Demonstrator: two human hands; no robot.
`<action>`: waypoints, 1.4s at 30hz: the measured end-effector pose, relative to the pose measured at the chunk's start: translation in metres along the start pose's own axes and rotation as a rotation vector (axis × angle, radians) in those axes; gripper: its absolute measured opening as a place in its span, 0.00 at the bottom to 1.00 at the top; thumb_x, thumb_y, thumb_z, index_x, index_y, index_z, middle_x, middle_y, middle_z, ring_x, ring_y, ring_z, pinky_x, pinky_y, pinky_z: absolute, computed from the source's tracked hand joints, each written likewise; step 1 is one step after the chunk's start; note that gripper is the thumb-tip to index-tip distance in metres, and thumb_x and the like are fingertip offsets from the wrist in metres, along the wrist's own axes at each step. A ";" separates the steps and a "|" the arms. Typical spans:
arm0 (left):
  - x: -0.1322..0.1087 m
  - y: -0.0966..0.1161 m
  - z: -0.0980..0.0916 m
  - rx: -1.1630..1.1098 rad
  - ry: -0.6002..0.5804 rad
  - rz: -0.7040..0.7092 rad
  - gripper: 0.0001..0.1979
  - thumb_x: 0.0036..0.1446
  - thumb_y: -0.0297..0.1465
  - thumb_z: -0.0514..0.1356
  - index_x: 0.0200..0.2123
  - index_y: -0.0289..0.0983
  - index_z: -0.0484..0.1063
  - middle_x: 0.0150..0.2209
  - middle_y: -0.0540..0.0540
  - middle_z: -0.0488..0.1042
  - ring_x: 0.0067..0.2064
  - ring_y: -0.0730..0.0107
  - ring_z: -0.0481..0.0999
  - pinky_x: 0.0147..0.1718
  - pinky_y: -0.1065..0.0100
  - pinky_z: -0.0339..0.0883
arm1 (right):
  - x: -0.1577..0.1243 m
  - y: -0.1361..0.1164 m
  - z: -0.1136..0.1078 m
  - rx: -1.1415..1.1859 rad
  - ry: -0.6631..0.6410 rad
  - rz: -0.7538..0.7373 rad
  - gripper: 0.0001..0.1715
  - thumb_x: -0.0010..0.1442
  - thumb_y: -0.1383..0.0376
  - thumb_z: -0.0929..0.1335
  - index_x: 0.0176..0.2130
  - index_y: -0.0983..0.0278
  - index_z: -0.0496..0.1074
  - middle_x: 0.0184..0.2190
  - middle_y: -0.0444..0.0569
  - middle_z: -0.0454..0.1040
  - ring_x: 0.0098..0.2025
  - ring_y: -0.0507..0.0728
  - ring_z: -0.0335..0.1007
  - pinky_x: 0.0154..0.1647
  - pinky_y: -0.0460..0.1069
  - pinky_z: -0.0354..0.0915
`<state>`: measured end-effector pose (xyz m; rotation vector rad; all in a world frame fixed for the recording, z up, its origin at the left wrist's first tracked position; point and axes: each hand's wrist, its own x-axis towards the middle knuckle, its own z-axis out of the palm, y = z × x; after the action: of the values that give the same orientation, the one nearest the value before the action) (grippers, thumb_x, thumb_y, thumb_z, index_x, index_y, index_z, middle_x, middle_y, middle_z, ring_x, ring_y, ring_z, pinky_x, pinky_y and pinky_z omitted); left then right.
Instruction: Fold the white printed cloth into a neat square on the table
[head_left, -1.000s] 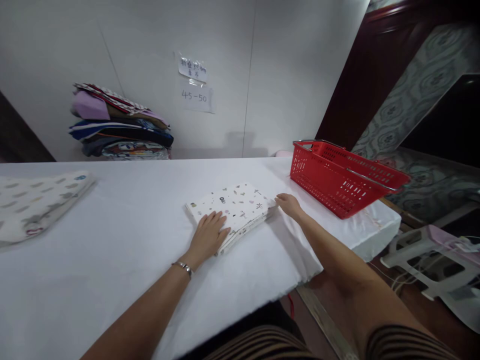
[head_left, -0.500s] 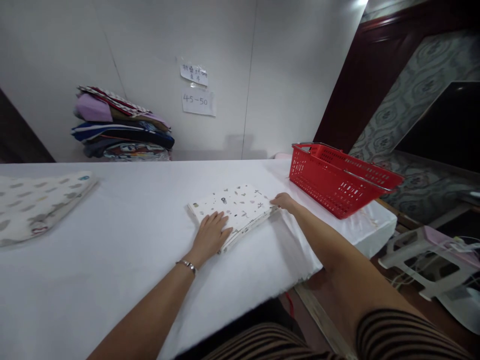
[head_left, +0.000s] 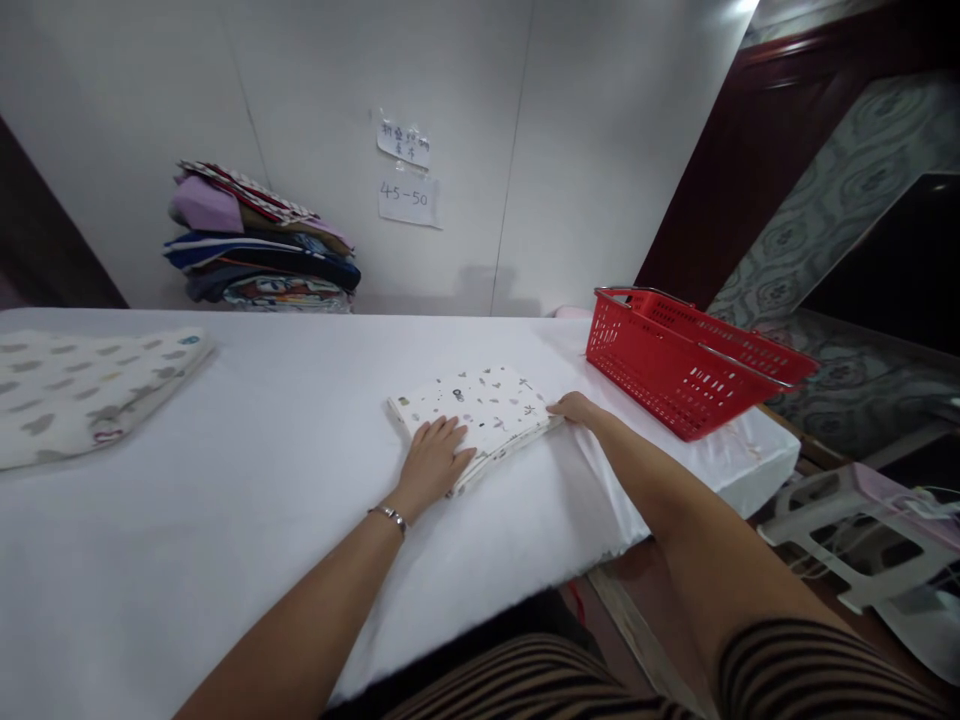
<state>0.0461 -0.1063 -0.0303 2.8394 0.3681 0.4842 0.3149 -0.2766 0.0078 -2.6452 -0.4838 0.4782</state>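
A white printed cloth (head_left: 487, 400), folded into a layered rectangle, lies on the white-covered table in front of me. My left hand (head_left: 435, 460) rests flat on its near left part, fingers stretched out over the top layer. At the cloth's right corner, my right hand (head_left: 576, 408) pinches the edge between thumb and fingers. A second folded cloth (head_left: 90, 390), white with grey patches, lies at the far left, apart from both hands.
A red plastic basket (head_left: 690, 375) with metal handles stands on the table's right end. Against the back wall sits a stack of folded clothes (head_left: 262, 245). Paper signs (head_left: 409, 200) are taped to the wall. A white and pink stool (head_left: 862, 530) stands beyond the table's right edge.
The view has shifted slightly, so everything sits a little differently in the picture. Both hands keep their places on the folded cloth, which looks the same.
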 end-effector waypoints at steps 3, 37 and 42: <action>0.000 0.000 0.001 -0.002 0.011 0.009 0.22 0.61 0.42 0.46 0.54 0.38 0.63 0.60 0.44 0.58 0.62 0.60 0.50 0.59 0.55 0.42 | 0.002 -0.001 0.001 0.027 -0.034 0.049 0.16 0.46 0.58 0.73 0.28 0.69 0.71 0.19 0.47 0.68 0.23 0.52 0.64 0.24 0.45 0.61; -0.024 0.013 -0.013 -0.082 -0.153 0.219 0.21 0.63 0.39 0.42 0.58 0.44 0.57 0.61 0.50 0.56 0.63 0.61 0.49 0.60 0.51 0.38 | -0.021 0.000 0.003 0.144 -0.027 0.028 0.13 0.52 0.60 0.69 0.34 0.68 0.70 0.24 0.45 0.71 0.24 0.49 0.66 0.23 0.41 0.63; -0.024 0.011 -0.011 -0.073 -0.167 0.213 0.21 0.63 0.38 0.42 0.58 0.44 0.56 0.62 0.50 0.54 0.63 0.61 0.48 0.60 0.50 0.37 | -0.018 0.004 0.003 0.018 0.012 -0.058 0.13 0.54 0.62 0.68 0.37 0.70 0.72 0.30 0.50 0.74 0.29 0.53 0.70 0.30 0.45 0.66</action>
<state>0.0228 -0.1215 -0.0246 2.8349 0.0163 0.2893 0.2992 -0.2861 0.0077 -2.6072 -0.5482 0.4460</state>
